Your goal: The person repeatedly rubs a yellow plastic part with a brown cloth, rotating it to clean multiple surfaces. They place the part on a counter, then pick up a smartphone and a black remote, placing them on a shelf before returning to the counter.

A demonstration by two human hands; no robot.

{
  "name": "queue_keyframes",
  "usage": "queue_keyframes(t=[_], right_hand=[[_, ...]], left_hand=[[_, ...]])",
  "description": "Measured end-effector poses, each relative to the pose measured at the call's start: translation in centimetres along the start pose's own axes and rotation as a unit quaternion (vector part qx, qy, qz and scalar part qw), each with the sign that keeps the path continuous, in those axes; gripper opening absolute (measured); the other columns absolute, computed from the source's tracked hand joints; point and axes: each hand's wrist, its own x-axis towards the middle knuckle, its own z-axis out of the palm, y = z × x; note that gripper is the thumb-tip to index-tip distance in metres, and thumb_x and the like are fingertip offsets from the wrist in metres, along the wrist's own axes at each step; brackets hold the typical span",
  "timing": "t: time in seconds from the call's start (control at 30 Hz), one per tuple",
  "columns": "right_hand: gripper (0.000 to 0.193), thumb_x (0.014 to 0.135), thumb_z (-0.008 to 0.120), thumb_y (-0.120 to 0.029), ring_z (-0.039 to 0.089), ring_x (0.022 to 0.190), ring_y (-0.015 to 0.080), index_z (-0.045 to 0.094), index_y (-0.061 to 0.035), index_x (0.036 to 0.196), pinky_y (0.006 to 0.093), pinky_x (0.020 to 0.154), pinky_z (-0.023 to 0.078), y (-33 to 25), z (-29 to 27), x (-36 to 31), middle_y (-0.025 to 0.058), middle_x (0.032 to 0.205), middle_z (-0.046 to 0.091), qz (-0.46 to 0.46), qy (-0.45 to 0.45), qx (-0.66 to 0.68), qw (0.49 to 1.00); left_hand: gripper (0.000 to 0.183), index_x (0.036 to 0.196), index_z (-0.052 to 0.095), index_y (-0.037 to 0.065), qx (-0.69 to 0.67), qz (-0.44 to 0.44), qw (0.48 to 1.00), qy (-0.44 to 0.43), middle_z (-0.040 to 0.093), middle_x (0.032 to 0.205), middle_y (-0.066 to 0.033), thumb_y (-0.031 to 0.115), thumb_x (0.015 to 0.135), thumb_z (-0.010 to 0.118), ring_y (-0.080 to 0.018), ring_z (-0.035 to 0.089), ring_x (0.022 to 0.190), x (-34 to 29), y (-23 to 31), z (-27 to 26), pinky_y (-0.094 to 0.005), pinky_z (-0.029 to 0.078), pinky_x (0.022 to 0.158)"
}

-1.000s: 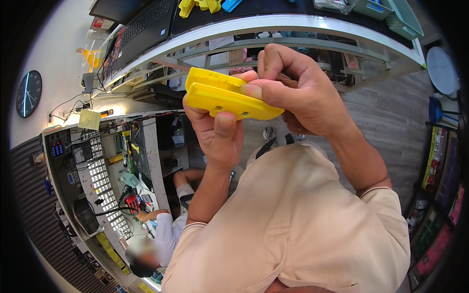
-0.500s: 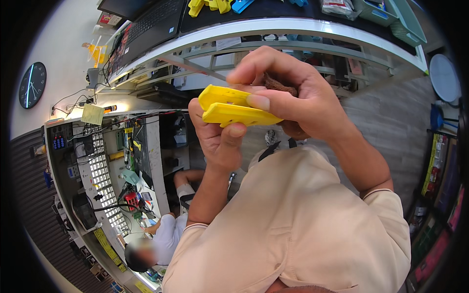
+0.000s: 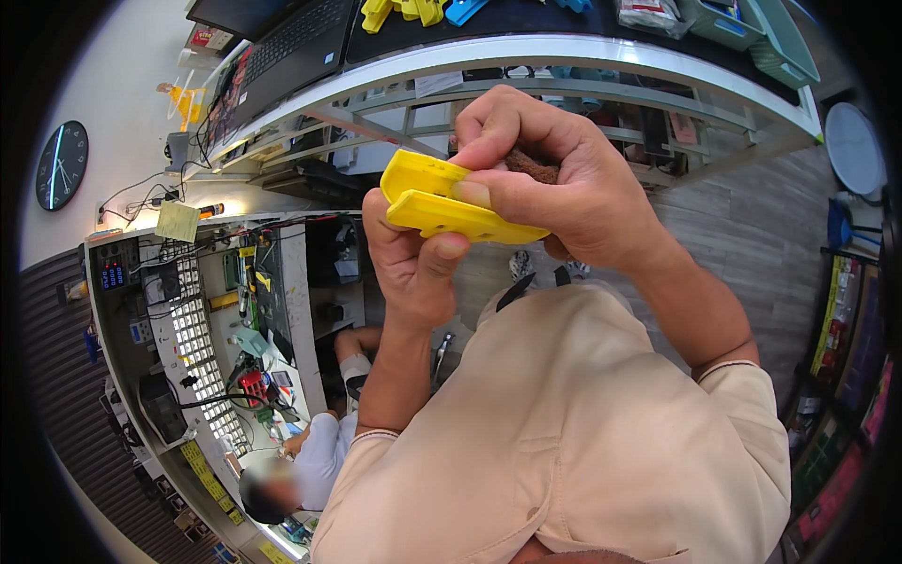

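A yellow plastic piece [image 3: 449,222] with two long parallel walls and a groove between them is held up in front of my chest. My left hand [image 3: 409,273] is closed on its left end, thumb on the near wall and fingers behind. My right hand [image 3: 592,183] is closed around a crumpled brown fibrous pad [image 3: 532,166], which shows between the thumb and curled fingers. The right thumb presses into the groove of the yellow piece, and the index fingertip is at its far wall. My right palm hides the piece's right end.
Ahead is a white-edged bench [image 3: 583,49] with a laptop [image 3: 291,61], more yellow parts [image 3: 404,11], blue parts [image 3: 467,9] and a teal basket [image 3: 785,47]. At left, a person [image 3: 324,461] sits at a cluttered workbench [image 3: 296,282]. A rack [image 3: 836,348] stands at right.
My right hand has shifted slightly, its index finger drawing back and curling closer to the thumb. The right thumb has slid left along the groove. The yellow piece has tilted slightly.
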Motion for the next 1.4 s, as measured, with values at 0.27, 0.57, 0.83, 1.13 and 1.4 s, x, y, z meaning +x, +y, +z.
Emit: queue_keyframes(t=[0.27,0.57,0.83,1.13,1.4], right_hand=[[0.016,0.092,0.073,-0.009,0.058,0.106,0.0108,0.074,-0.0027,0.106,0.0247,0.093,0.048,0.6,-0.3,-0.1,0.0053,0.116,0.056,-0.046,-0.009,0.003,0.999],[0.011,0.090,0.075,-0.012,0.052,0.096,0.0093,0.066,-0.0047,0.092,0.0236,0.084,0.043,-0.1,0.3,0.1,0.0028,0.104,0.053,-0.022,0.020,-0.045,0.999],[0.017,0.091,0.077,-0.013,0.051,0.091,0.0086,0.063,-0.0052,0.088,0.0223,0.080,0.044,0.1,0.3,0.5,0.0010,0.099,0.052,0.042,0.026,-0.053,0.997],[0.017,0.094,0.073,-0.008,0.065,0.097,0.0136,0.076,0.0002,0.109,0.0241,0.082,0.052,-1.0,-0.7,0.1,0.0087,0.109,0.069,0.024,-0.022,-0.033,0.999],[0.021,0.093,0.074,-0.018,0.062,0.083,0.0056,0.075,0.0005,0.103,0.0233,0.076,0.052,-2.1,-1.1,0.4,0.0016,0.094,0.071,0.076,-0.015,-0.093,0.993]], left_hand=[[0.052,0.119,0.047,0.008,-0.019,-0.048,0.996,0.077,0.058,0.112,-0.0023,0.033,0.091,0.083,-0.0092,0.057,0.100,0.4,1.2,1.9,-0.0266,0.046,0.092],[0.044,0.114,0.045,0.007,-0.010,-0.023,0.999,0.030,0.061,0.113,-0.0066,0.021,0.093,0.081,-0.0112,0.061,0.101,0.2,1.1,2.1,-0.0287,0.050,0.093],[0.043,0.114,0.045,0.007,-0.004,-0.055,0.998,0.027,0.060,0.111,-0.0055,0.022,0.093,0.080,-0.0103,0.060,0.099,-0.3,0.8,1.8,-0.0281,0.049,0.092],[0.045,0.112,0.045,0.009,-0.036,-0.091,0.995,0.032,0.059,0.109,-0.0040,0.026,0.092,0.082,-0.0092,0.056,0.097,0.1,1.3,1.1,-0.0266,0.047,0.090],[0.040,0.107,0.045,0.008,-0.026,-0.103,0.994,-0.002,0.060,0.108,-0.0061,0.016,0.092,0.080,-0.0096,0.058,0.096,0.8,2.5,1.5,-0.0262,0.050,0.088]])
